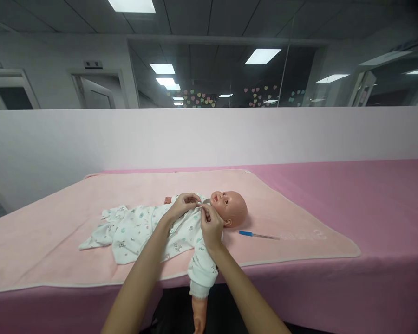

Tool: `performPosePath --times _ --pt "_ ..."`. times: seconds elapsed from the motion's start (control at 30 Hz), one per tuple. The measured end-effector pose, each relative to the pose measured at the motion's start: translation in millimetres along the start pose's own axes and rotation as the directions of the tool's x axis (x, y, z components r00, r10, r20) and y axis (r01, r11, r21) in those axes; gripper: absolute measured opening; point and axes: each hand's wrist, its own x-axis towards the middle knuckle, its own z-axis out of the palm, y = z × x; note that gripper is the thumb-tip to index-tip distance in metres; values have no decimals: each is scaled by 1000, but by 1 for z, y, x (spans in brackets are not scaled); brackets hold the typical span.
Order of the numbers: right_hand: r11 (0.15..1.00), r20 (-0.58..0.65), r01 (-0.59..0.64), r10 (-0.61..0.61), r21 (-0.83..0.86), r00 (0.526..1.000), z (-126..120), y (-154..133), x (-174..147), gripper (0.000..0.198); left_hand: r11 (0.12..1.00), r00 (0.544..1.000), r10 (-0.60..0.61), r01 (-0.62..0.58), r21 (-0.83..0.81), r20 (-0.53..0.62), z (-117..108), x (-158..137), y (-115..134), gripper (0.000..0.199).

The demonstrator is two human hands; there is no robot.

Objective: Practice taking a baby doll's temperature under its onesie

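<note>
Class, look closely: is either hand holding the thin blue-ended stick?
No, the blue-ended stick lies on the peach blanket near the doll's head, while the left hand and right hand are at the patterned clothes.

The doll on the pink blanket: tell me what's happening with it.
A person is working at the neckline of the white printed garment on the doll. The left hand and right hand meet there, pinching the cloth. The doll lies face up, one arm hanging over the edge. A thin, blue-ended stick lies near its head.
</note>
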Motion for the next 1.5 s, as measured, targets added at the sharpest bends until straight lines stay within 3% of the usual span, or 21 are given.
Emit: performPosePath --times 0.27,0.53,0.77,1.07,1.5 --pt "998 45 -54 55 -9 997 3 5 2 25 994 993 -112 112 -8 39 -2 -3 4 24" --pt "999 61 -53 52 14 997 3 6 2 28 992 992 -119 120 -39 41 -4 -3 7 23" --pt "996 72 -85 85 4 994 1 4 2 27 992 980 -126 124 24 154 -6 -6 12 34" --pt "997 64 -74 75 -8 995 3 5 1 27 988 985 -156 155 28 78 -7 -6 8 20" --pt "996 84 -86 88 -25 993 4 6 1 26 995 991 -96 99 -31 93 -5 -7 8 15"
